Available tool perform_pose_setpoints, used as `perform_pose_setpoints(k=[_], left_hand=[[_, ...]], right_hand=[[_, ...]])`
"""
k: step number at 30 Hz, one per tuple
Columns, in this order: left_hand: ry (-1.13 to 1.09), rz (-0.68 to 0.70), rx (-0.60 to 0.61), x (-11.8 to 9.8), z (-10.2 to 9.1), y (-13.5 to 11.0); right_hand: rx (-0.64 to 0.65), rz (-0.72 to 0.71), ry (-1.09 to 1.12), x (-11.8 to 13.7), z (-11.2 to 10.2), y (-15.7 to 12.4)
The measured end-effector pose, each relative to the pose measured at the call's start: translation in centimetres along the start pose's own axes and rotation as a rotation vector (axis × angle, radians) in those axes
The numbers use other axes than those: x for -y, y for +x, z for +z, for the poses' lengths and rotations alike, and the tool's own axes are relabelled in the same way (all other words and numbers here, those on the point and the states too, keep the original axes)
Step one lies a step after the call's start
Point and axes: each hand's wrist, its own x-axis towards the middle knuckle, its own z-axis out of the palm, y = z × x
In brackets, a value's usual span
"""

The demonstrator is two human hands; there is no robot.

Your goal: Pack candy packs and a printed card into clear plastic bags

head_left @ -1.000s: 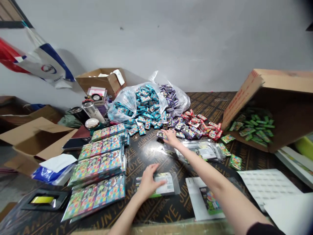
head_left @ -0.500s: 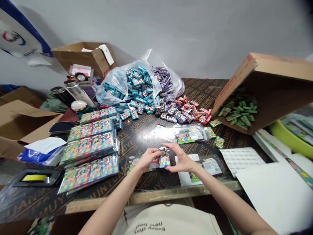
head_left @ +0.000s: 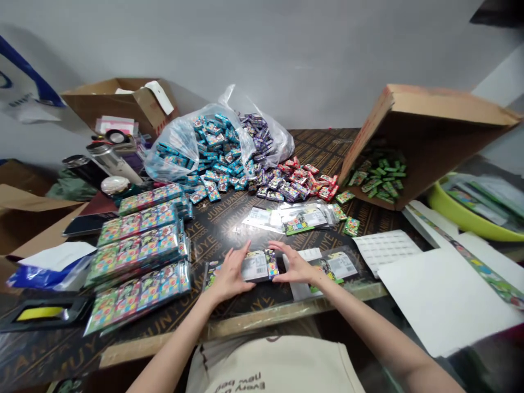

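From my feed, the person's left hand (head_left: 229, 271) and right hand (head_left: 295, 263) are both down near the middle of the worktop's near edge, with the worktop (head_left: 229, 232) itself a dark printed plywood sheet. Both hands are open, fingers spread, and neither is closed around anything. The left fingers lie on a clear plastic sleeve (head_left: 254, 266) with a white label, and the right fingertips rest against the far end of it, beside a small colourful card pack (head_left: 272, 263). That pack sits at the sleeve's right end, though I can't tell from here whether it is inside the plastic or on top. A second labelled sleeve (head_left: 335, 266) lies just beside the right hand, and a loose pile of sleeves (head_left: 295, 218) is further up the worktop. Along the left edge run long rows of bundled multicoloured packs (head_left: 139, 256). At the far edge, a clear plastic bag (head_left: 174, 147) spills blue packets (head_left: 213, 158), with purple packets (head_left: 257, 131) and red packets (head_left: 305, 177) heaped to its right. A tipped cardboard box (head_left: 426, 114) at the far right corner holds green packets (head_left: 380, 177). Beyond the right edge sits a yellow-green basin (head_left: 450, 213), and a white sheet (head_left: 442, 295) overhangs the near right corner, beside a printed sticker sheet (head_left: 385, 251). Below the near edge, a cream tote bag (head_left: 270, 365) hangs in view.
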Motion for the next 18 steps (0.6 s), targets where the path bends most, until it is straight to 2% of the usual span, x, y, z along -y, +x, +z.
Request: perform_pose_setpoints(k=[5,7,9,11,14,16,18], left_hand=[[-0.036,-0.067,-0.088,0.3,-0.3,0.4],[-0.056,-0.084,-0.099,0.4,0.0,0.8],[-0.060,-0.093,-0.080,0.5,0.4,1.0],[-0.038,-0.096,-0.048,0.8,0.9,1.0],[0.011,-0.084,-0.003,1.6,1.8,0.4],[0.042,-0.074,0.008,2.2,2.5,-0.1],[0.073,-0.076,0.000,2.8,3.0,-0.5]], right_hand=[[-0.172,0.114,-0.137,1.0,0.5,0.1],[-0.093,0.095,-0.131,1.1,0.5,0.2],[-0.047,0.074,-0.167,0.1,-0.5,0.9],[-0.204,0.189,-0.295,-2.7,-2.9,2.2],[-0.602,0.575,-0.502,-9.3,-8.7,4.5],[-0.718,0.768,-0.518,-13.9,-12.8,5.8],[-0.755,0.828,-0.504,-17.8,-16.0,6.7]])
